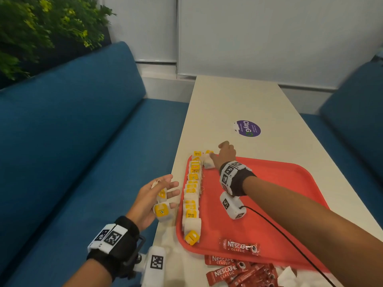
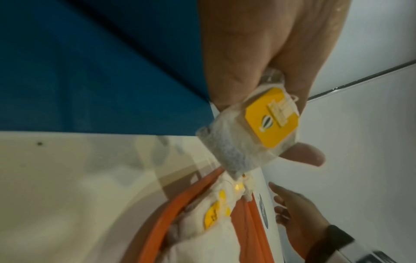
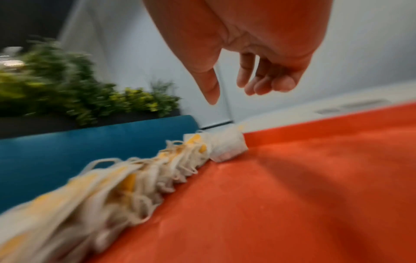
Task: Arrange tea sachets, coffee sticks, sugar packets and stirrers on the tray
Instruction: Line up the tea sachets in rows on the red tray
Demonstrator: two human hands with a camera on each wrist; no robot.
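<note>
Left hand [image 1: 152,200] holds spare tea sachets [image 1: 162,211] beside the tray [image 1: 269,204]. Sachet row [image 1: 191,200] runs along its near rim. Right hand [image 1: 224,155], fingers loose and empty, hovers over the far-end sachet [image 1: 208,162]. Best nudged flush with the row.

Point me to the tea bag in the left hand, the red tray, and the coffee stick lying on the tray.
tea bag [image 2: 271,118]: left wrist view, on its yellow tag.
red tray [image 1: 269,195]: head view, bare floor of the tray.
coffee stick [image 1: 238,246]: head view, on the printed label.
</note>
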